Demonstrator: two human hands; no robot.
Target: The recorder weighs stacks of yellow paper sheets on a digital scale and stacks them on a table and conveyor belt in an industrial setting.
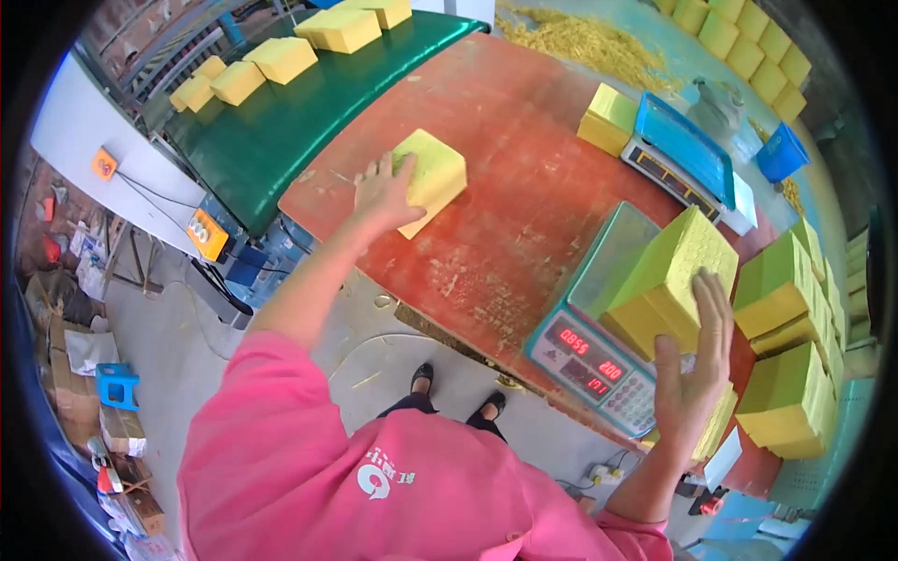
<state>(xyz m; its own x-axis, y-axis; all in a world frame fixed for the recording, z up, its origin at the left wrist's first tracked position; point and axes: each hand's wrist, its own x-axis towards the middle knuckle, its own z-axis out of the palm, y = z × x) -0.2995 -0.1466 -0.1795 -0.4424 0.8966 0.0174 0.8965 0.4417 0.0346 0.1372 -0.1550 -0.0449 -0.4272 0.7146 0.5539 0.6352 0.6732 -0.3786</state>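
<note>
My left hand lies with spread fingers against the left side of a yellow block of stacked paper, which sits on the red table near its left edge. At the right, a larger yellow paper stack rests on the pan of a digital scale with a lit red display. My right hand is open beside that stack, fingers stretched along its near right side. The fingertips seem to touch it; the palm is turned toward it.
A green conveyor belt carries several yellow blocks at the far left. A second scale with a blue tray and a yellow block stand far right. Several stacks line the right edge. Yellow scraps lie beyond the red table.
</note>
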